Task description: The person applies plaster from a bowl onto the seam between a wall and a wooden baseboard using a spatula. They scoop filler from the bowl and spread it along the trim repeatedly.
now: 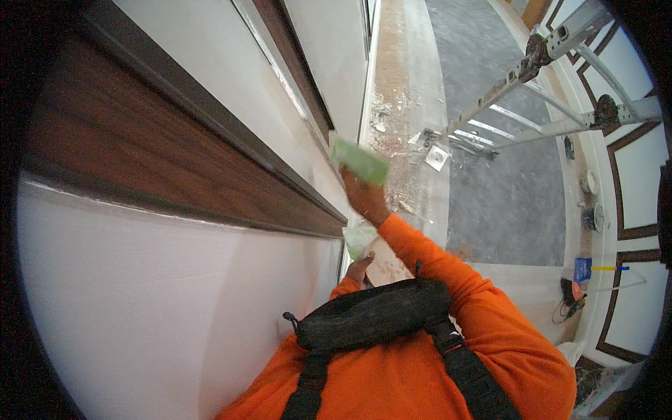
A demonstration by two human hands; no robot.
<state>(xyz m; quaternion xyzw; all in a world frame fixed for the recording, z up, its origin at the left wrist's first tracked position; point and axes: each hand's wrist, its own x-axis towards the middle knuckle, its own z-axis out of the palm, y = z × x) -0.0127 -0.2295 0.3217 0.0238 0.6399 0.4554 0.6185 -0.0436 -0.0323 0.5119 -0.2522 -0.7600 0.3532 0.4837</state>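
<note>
My right hand (365,197) is raised along the wall, closed on a flat, light-green putty spreader (364,162). The spreader is blurred, and its left end is at the edge of the white wall strip (283,73); whether it touches cannot be told. Lower and nearer my body, my left hand (359,269) grips a second green spreader (359,241) with a whitish smear on its face. This one is close to the end of the dark brown wood panel (175,154). My chest gear hides part of the left forearm.
An aluminium ladder (500,94) stands at the right on a grey floor covering (497,203). White debris (392,126) and a square white plate (437,158) lie along the floor. Tools and a blue item (582,269) are by the far-right wall.
</note>
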